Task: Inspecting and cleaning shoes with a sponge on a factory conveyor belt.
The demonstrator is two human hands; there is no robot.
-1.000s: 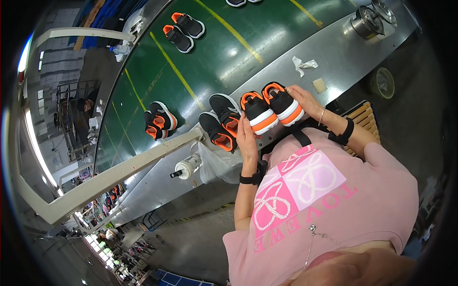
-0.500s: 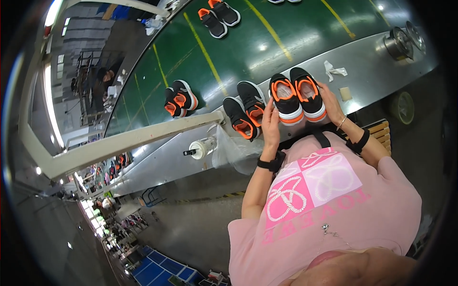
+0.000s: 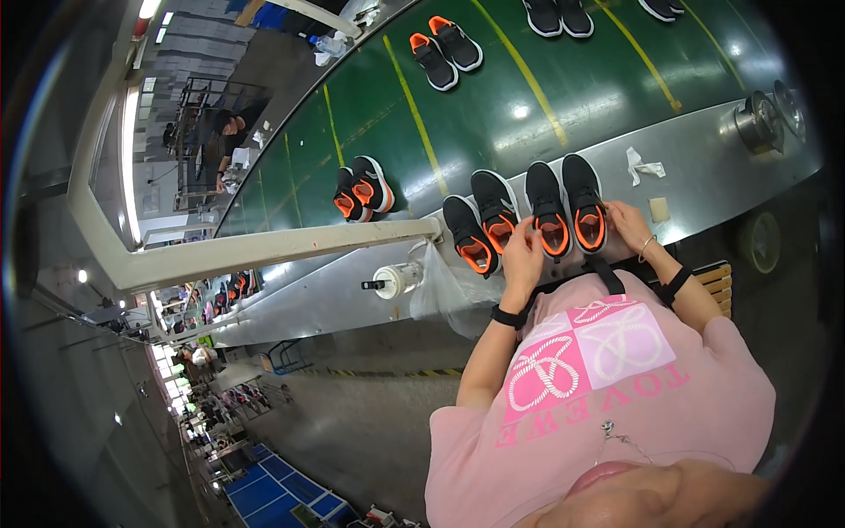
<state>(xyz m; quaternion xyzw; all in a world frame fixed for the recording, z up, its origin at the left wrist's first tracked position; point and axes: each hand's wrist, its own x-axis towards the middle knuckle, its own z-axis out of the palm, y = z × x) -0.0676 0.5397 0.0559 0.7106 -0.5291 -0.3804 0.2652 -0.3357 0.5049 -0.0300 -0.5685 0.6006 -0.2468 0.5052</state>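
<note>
A pair of black sneakers with orange linings stands on the metal ledge in front of me, toes pointing away. My left hand (image 3: 525,262) is at the left sneaker (image 3: 547,201) of this pair, its bent fingers closed at the collar. Beside the right sneaker (image 3: 581,187) is my right hand (image 3: 628,229), fingers extended and fingertips by the shoe's outer side near the heel. Just left of my left hand stands another matching pair, with a left sneaker (image 3: 466,231) and a right sneaker (image 3: 496,204).
A green conveyor belt (image 3: 493,114) with yellow lines carries more sneakers (image 3: 363,189). A pale metal frame bar (image 3: 290,253) crosses at left, near a white container (image 3: 398,281) and a clear plastic bag (image 3: 440,295). White scraps (image 3: 644,167) and a beige block (image 3: 659,209) lie right.
The pair between my hands has gone from tilted, soles' heels showing, to flat on the ledge. My left hand has shifted to its collar. The whole view has shifted somewhat.
</note>
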